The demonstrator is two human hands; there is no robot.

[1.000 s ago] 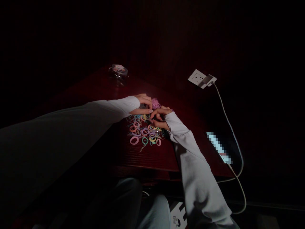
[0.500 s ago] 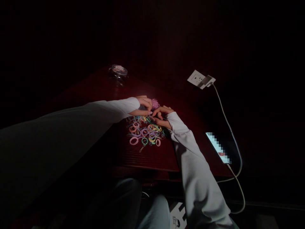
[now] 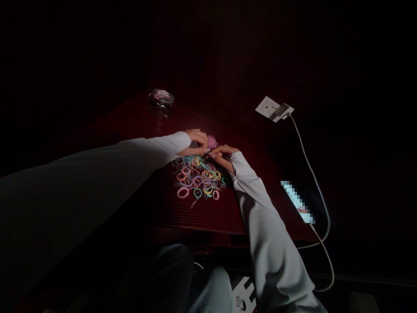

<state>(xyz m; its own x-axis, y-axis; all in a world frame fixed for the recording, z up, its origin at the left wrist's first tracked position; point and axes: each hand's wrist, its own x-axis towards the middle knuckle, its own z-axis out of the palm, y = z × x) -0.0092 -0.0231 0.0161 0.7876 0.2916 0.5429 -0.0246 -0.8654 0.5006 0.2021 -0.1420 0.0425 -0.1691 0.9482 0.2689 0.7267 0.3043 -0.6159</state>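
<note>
"Left hand [image 3: 198,141], right hand [image 3: 226,153]: pinching anything?"
"Can't tell; their fingertips almost meet, just beyond the hair ties [image 3: 202,181] on the table [image 3: 202,221]."
"Why spread out?"
"Probably so each colour shows."

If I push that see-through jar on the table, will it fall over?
Probably not: the jar looks squat and stands upright, so it might slide first. Its shiny sides could feel slippery. It may be breakable if it's glass, but in this dim light I can't tell glass from plastic.
</note>
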